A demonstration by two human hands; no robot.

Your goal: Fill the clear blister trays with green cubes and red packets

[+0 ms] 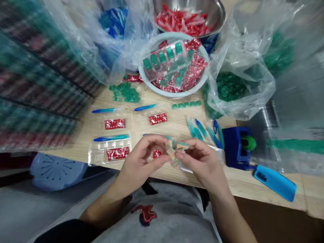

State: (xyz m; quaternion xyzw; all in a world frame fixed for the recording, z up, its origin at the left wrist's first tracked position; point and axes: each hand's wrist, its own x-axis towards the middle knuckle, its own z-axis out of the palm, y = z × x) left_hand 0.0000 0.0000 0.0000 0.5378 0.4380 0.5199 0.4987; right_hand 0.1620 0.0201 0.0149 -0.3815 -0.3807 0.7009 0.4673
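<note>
My left hand (149,153) and my right hand (199,157) meet over the front of the table, fingertips pinched. Between them is a small pastel piece (170,152) in yellow, pink and green, blurred; its kind does not show. Beneath my hands, partly hidden, lies another red patterned packet (157,154). To the left are clear plastic trays (91,150) with blue-to-turquoise pointed sticks (111,138) and red patterned packets (117,153). Loose turquoise and blue sticks (201,128) lie just beyond my right hand.
A blue tape dispenser (234,148) stands at the right. Behind are a pale basin (149,84) of packed sets, a metal bowl (220,15) of red pieces, and a bag (263,87) of green pieces. Stacked packs (37,84) rise at the left. A row of green blocks (186,105) lies mid-table.
</note>
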